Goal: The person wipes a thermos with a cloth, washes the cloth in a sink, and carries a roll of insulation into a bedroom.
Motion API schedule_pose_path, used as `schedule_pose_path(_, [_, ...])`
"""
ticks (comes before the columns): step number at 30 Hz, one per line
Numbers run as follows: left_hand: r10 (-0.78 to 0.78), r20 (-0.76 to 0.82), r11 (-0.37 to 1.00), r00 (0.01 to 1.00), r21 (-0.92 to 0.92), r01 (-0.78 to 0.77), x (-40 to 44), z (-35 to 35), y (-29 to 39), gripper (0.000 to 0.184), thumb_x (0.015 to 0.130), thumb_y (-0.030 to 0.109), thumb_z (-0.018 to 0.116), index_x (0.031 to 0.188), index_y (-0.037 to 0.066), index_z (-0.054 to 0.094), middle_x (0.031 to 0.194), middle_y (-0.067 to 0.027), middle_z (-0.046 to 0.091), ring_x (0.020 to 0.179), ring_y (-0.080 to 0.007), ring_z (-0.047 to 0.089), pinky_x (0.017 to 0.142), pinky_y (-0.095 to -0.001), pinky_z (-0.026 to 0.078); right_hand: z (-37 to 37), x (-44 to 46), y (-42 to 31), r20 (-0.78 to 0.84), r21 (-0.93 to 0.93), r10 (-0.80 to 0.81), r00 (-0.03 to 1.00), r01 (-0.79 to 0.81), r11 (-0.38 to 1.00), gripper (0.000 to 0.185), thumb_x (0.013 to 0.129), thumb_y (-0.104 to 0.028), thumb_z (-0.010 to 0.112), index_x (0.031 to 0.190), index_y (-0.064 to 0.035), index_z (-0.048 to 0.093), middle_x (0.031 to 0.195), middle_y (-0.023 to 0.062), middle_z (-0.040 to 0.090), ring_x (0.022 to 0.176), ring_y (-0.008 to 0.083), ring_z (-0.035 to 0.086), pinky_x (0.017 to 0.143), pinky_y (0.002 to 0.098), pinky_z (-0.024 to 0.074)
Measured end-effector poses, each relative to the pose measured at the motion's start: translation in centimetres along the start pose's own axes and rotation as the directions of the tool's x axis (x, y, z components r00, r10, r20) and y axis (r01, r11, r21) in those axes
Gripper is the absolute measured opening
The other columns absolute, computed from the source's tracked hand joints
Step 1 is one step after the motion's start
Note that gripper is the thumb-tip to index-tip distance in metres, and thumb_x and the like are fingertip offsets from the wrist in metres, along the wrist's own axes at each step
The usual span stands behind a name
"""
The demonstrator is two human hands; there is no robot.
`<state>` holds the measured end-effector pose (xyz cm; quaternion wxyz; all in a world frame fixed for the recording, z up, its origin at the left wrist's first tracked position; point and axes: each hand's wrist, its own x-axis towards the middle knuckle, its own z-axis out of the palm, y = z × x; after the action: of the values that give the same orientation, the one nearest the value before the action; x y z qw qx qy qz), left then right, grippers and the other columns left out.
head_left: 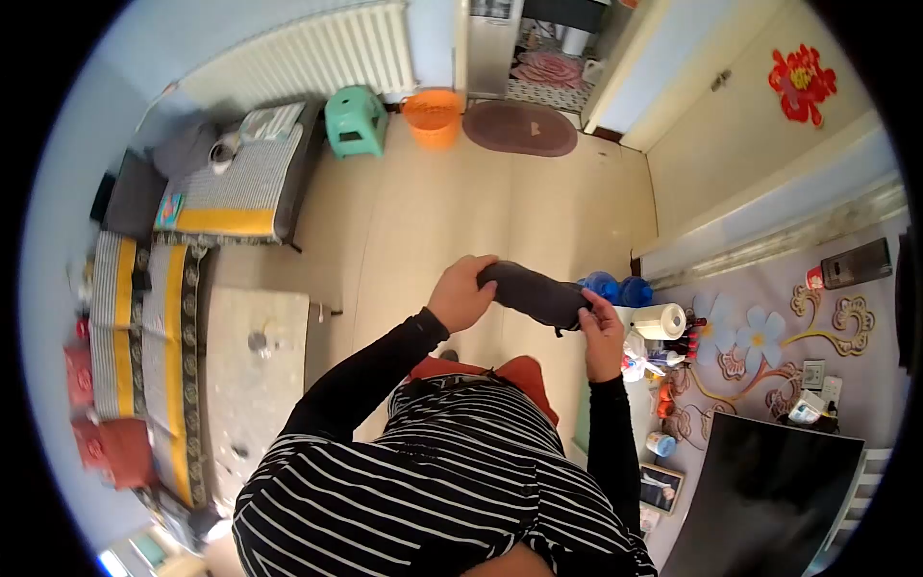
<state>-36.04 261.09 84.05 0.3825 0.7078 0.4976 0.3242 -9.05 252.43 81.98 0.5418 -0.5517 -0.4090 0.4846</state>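
Between my hands, in front of my body, is a dark grey oblong thing like a soft case or rolled-up pouch (535,293). My left hand (464,293) grips its left end, the thumb on the near side and the fingers behind. At the right end, my right hand (603,335) pinches it between thumb and fingers. A small dark tab or loop sticks out of its lower edge near the right hand. The thing slants down slightly to the right. Its kind does not show clearly.
On the left are a long table (255,385) and a sofa with striped covers (173,337). A green stool (356,120) and an orange basket (432,120) stand by the radiator (308,58). Blue water jugs (615,288) and a television (769,500) are on the right.
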Motion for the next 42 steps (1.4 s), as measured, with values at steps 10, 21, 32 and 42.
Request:
schedule_pose_path(10, [-0.014, 0.017, 0.996, 1.000, 0.085, 0.012, 29.8, 4.9, -1.9, 0.040, 0.084, 0.013, 0.069, 0.121, 0.001, 0.066, 0.108, -0.0218, 0.068, 0.096, -0.0359, 0.066, 0.085, -0.0403, 0.053, -5.8, 27.6, -0.2, -0.028, 0.138, 0.014, 1.000, -0.010, 0.990, 0.039, 0.095, -0.002, 0.049, 0.133, 0.0014, 0.056, 0.122, 0.0092, 0.065, 0.110, 0.0146, 0.061, 0.095, 0.0279, 0.0472])
schedule_pose_path(21, [-0.279, -0.187, 0.953, 0.942, -0.178, 0.246, 54.0, 1.5, -7.0, 0.040, 0.084, 0.011, 0.070, 0.122, 0.001, 0.065, 0.104, -0.0163, 0.071, 0.086, -0.0238, 0.068, 0.080, -0.0330, 0.054, -3.1, 63.6, -4.3, 0.295, 0.021, 0.060, 0.953, -0.069, 0.997, 0.039, 0.092, 0.006, 0.051, 0.130, 0.0023, 0.059, 0.119, 0.0110, 0.066, 0.100, 0.0147, 0.064, 0.090, 0.0266, 0.0500])
schedule_pose_path(32, [-0.046, 0.119, 0.991, 0.992, -0.120, 0.061, 88.5, 4.4, -10.4, 0.047, 0.084, 0.004, 0.062, 0.131, 0.006, 0.059, 0.121, -0.0207, 0.063, 0.112, -0.0371, 0.061, 0.097, -0.0411, 0.048, -3.9, 88.3, -7.5, -0.026, 0.159, 0.323, 0.946, -0.315, 0.936, 0.047, 0.089, -0.005, 0.051, 0.136, -0.0047, 0.050, 0.127, 0.0062, 0.054, 0.097, 0.0144, 0.061, 0.078, 0.0351, 0.0580])
schedule_pose_path(42, [0.140, 0.262, 0.984, 0.955, 0.067, -0.163, 114.3, 11.7, -7.7, 0.075, 0.070, 0.027, 0.080, 0.136, 0.004, 0.052, 0.125, -0.0197, 0.054, 0.119, -0.0383, 0.055, 0.103, -0.0402, 0.045, -7.5, 114.3, -7.5, 0.283, 0.563, 0.234, 0.930, -0.359, 0.744, 0.062, 0.090, -0.014, 0.052, 0.149, -0.0060, 0.035, 0.147, 0.0102, 0.038, 0.120, 0.0300, 0.055, 0.103, 0.0469, 0.0481])
